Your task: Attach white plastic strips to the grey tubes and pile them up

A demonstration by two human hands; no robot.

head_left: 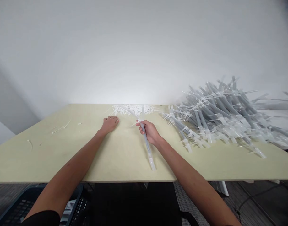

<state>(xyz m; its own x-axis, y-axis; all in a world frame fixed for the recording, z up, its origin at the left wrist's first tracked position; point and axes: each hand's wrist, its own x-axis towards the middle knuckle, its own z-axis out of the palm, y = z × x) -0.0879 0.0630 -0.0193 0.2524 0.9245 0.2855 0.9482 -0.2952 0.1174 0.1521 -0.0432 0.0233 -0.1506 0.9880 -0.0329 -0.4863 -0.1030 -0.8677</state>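
Note:
My right hand (149, 131) is wrapped round a grey flexible tube (146, 142) near its middle. The tube has a clear sleeve at its near end, and its far part splits into thinner branches around a white cable tie. My left hand (110, 124) lies palm down on the table with its fingers stretched out and nothing visible in it. Just beyond it, along the wall, is a pile of white cable ties (134, 110).
A large heap of grey tubes with clear ends and cable ties (219, 110) covers the right side of the table (120, 157). Several loose cable ties (61, 127) lie at left. Below the front edge stands a dark plastic basket (78, 204). A white wall rises behind.

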